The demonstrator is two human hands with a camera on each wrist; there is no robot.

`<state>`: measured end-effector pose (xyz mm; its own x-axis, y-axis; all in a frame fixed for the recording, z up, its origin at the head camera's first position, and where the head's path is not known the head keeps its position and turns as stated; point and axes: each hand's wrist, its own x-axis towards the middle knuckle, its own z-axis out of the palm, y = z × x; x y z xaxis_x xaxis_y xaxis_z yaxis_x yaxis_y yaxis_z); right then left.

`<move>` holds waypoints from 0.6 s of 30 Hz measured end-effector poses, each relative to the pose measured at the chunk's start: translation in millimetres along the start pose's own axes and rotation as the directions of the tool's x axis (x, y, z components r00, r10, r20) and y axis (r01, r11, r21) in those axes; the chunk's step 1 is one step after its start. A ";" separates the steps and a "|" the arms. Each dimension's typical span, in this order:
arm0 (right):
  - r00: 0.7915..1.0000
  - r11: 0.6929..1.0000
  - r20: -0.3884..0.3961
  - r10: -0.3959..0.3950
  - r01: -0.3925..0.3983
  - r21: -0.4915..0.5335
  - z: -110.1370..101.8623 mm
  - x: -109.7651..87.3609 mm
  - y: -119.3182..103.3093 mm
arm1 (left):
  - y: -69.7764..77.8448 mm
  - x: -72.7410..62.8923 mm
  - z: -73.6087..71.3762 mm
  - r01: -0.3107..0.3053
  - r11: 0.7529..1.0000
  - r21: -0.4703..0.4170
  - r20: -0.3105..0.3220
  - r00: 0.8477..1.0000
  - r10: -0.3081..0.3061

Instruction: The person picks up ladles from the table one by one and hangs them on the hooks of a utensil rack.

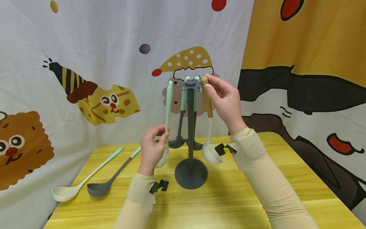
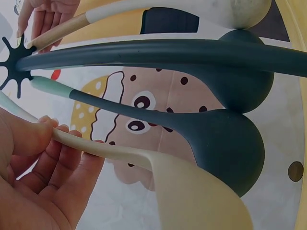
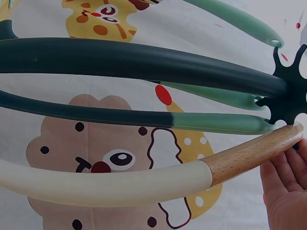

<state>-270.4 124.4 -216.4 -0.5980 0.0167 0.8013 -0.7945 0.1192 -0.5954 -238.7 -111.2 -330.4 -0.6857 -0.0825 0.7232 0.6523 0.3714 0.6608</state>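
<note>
A dark grey utensil stand (image 1: 190, 127) has a round base and a spiky hook ring (image 1: 192, 84) on top. My left hand (image 1: 151, 148) pinches the cream shaft of a mint-handled ladle (image 2: 120, 152), whose handle tip is up at the ring's left side. At the ring's right, my right hand (image 1: 226, 98) holds the top end of a wooden-handled ladle (image 3: 254, 153) between thumb and fingers; its white bowl (image 1: 211, 154) hangs down. Behind the pole, two grey ladles with mint handles, one on the left (image 2: 230, 148) and one on the right (image 1: 196, 144), hang from the ring.
On the wooden table (image 1: 228, 197), to the left, lie a cream ladle (image 1: 65, 193) and a grey ladle (image 1: 98, 189), both mint-handled. The left forearm partly overlaps that side. A printed curtain (image 1: 114, 41) hangs close behind the table.
</note>
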 end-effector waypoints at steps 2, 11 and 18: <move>1.000 1.000 0.000 -0.002 0.002 -0.001 0.2 0.1 -0.1 | 1.0 -0.2 0.8 0.000 1.000 -0.004 0.000 1.000 0.000; 1.000 1.000 0.001 0.016 -0.016 0.000 -0.4 -0.4 0.4 | 0.5 0.1 5.1 -0.006 1.000 0.018 0.006 1.000 0.005; 1.000 1.000 0.004 0.012 -0.012 0.008 0.2 -0.6 0.5 | 0.5 0.1 9.1 -0.008 1.000 0.029 0.015 1.000 0.008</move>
<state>-270.4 124.2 -217.1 -0.6080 0.0145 0.7938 -0.7880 0.1112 -0.6056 -241.4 -102.7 -331.8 -0.6854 -0.0663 0.7252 0.6482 0.3983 0.6490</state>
